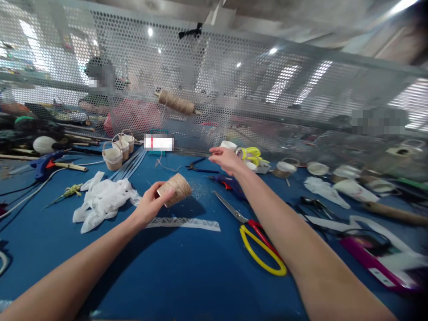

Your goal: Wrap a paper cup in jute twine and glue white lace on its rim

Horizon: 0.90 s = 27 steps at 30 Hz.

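My left hand [155,203] is closed around a small twine-wrapped cup [179,189], held tilted just above the blue table. My right hand [224,158] reaches out over the back of the table with its fingers stretched and nothing visible in them. Just behind it stands a white-rimmed cup [228,145], and yellow-handled scissors [252,155] lie to its right. Below the right forearm is a blue glue gun [230,185], partly hidden. Large scissors [257,245] with red and yellow handles lie open-bladed or closed, I cannot tell, beside that forearm. A lace strip [187,224] lies flat below the cup.
At left sit crumpled white cloth [105,200], small handled buckets [113,159] and another blue glue gun [48,165] with its cord. A twine spool [177,102] hangs on the perforated metal screen [234,58]. Pliers [200,167] lie mid-back; a purple-edged device [374,263] lies at right.
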{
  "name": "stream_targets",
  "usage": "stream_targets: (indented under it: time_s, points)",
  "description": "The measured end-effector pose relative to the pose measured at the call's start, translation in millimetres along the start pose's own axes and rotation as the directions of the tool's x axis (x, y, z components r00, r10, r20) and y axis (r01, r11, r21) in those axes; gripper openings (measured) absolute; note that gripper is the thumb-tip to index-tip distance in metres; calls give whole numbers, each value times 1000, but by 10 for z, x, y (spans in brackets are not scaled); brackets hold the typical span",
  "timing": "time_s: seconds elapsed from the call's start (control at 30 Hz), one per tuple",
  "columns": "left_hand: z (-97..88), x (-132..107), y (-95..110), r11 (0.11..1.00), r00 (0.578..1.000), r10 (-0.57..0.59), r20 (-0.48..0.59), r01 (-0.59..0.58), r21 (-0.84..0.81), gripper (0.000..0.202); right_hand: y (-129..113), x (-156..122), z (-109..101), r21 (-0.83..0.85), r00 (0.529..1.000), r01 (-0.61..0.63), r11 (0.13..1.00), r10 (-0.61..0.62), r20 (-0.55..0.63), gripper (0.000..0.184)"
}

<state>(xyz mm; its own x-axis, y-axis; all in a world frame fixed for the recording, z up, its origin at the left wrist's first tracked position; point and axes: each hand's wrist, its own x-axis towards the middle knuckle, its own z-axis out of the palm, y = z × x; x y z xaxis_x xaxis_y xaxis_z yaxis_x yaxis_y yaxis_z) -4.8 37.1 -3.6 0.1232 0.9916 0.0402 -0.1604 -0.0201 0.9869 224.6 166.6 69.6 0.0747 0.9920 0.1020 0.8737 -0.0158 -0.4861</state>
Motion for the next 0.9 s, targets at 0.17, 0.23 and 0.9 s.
stream_targets:
  time_s: [0.17,0.23,0.9]
  points:
    - [-13,-17,-4,999,999,-31,15,31,10,47,599,-388,-160,-116,988,-147,982,152,32,31]
    - [-15,-24,8,1000,999,-27,31,27,1,46,760,-490,-92,-140,977,-198,970,207,53,31]
    - [86,-182,266,990,951,-109,291,77,120,44,315,-1558,-272,611,981,-36,791,-89,174,22]
